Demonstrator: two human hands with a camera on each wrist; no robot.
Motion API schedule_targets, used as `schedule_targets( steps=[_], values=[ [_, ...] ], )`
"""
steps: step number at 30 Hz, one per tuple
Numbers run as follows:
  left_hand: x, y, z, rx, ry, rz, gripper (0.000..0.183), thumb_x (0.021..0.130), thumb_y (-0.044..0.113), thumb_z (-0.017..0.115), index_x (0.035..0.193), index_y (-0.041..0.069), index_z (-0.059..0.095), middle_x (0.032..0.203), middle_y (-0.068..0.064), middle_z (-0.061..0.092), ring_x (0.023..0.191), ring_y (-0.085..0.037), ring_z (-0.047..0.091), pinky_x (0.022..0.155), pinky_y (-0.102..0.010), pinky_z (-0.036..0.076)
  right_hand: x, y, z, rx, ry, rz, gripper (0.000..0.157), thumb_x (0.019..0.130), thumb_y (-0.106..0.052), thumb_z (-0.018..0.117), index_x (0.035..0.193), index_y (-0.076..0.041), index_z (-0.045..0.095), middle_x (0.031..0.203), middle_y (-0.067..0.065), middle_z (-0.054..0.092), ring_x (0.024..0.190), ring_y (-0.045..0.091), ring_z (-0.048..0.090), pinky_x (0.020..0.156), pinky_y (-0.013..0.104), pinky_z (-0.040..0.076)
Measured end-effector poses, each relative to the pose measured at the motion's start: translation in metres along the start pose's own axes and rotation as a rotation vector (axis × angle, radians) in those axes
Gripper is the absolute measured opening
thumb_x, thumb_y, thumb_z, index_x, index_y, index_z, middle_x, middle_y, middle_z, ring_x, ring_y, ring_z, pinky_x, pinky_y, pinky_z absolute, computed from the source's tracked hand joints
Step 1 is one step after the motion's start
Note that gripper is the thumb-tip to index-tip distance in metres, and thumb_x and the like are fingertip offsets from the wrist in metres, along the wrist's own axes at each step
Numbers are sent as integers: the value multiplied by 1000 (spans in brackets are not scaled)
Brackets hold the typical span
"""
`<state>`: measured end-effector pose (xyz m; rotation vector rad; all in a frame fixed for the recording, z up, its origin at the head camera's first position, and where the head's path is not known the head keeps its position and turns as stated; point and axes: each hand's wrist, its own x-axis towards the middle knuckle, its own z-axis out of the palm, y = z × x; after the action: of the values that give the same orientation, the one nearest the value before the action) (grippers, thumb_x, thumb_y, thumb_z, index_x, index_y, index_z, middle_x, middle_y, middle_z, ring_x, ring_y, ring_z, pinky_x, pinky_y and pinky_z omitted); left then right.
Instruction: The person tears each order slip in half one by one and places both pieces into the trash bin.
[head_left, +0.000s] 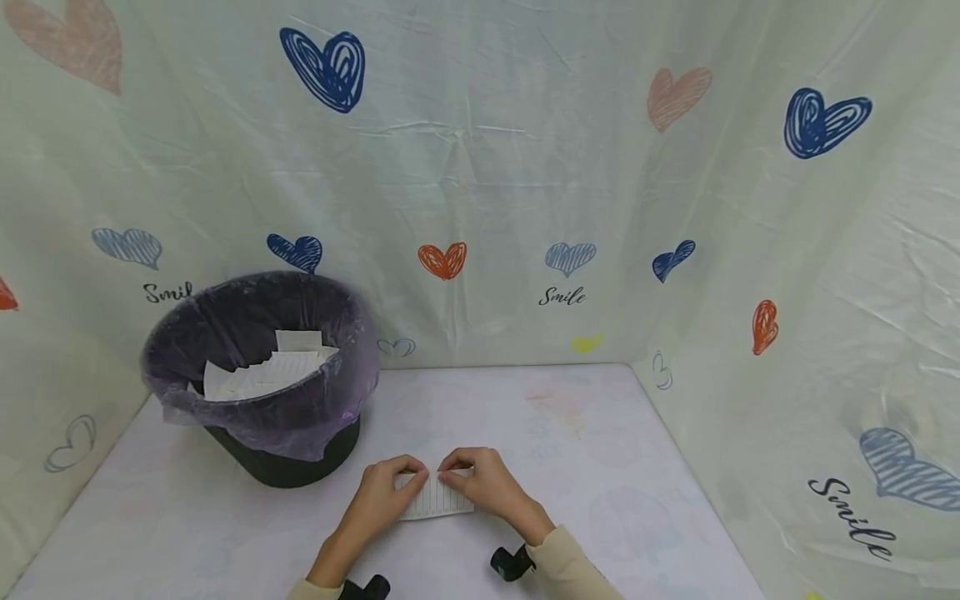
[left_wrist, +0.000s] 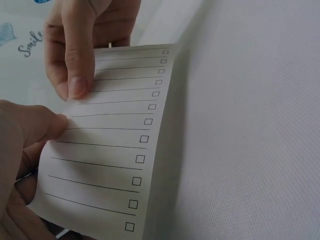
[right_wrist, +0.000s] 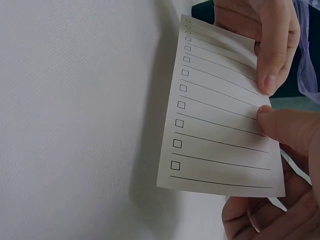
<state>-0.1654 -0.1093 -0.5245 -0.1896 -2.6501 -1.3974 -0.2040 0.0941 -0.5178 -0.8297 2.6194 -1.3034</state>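
A small lined checklist sheet [head_left: 437, 500] with a column of little boxes is held between both hands, its long edge toward the far side. My left hand [head_left: 384, 493] pinches that edge with thumb on top and fingers behind. Close beside it, my right hand [head_left: 487, 483] pinches the same edge, the two thumbs a short gap apart near its middle. In the left wrist view the sheet [left_wrist: 105, 145] is whole and slightly bowed. The right wrist view shows the sheet's [right_wrist: 220, 125] printed side, with the curled fingers partly hidden behind it.
A dark bin [head_left: 288, 467] lined with a purple plastic bag [head_left: 352, 358] stands at the left, holding several white paper pieces [head_left: 281, 372]. A white cloth covers the table [head_left: 600, 517]. Behind hangs a curtain [head_left: 502, 183] printed with hearts. Black wrist cameras [head_left: 512, 563] sit by the sleeves.
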Motion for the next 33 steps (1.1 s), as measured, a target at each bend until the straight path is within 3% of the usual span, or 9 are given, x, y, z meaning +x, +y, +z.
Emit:
schedule_targets(
  steps=[8,18,25,28,33],
  values=[
    [1,3,0,-11,-14,-43,9,92,14,75,85,19,75,89,8,76,97,-16,70,90,-40,53,0,0,0,5,13,-26,7,97,-20,73,95,-17,80,97,-4,78,96,6,71,84,26,57],
    [2,2,-2,-75,-49,-94,8,96,15,71,90,15,77,95,5,76,92,-10,65,91,-35,50,-1,1,3,56,63,-89,7,95,-16,75,96,-13,82,97,-1,80,94,7,72,85,31,59],
    [2,-1,-4,-68,-10,-68,6,96,16,72,94,14,78,99,3,78,105,-20,70,97,-44,52,0,2,3,84,93,-139,10,94,-18,77,97,-10,83,94,1,80,81,2,67,70,21,55],
    [3,-3,-4,-74,-1,-61,5,95,15,73,94,14,78,98,2,78,106,-24,71,97,-48,52,0,4,2,86,105,-123,11,94,-20,77,97,-11,83,94,2,80,72,-1,60,61,17,48],
    [3,-5,-5,-105,-18,-58,4,95,16,73,95,13,77,97,1,78,107,-30,72,100,-56,52,-1,7,2,57,113,-64,11,95,-22,75,97,-13,81,94,-1,79,75,-1,60,63,17,48]
  ],
)
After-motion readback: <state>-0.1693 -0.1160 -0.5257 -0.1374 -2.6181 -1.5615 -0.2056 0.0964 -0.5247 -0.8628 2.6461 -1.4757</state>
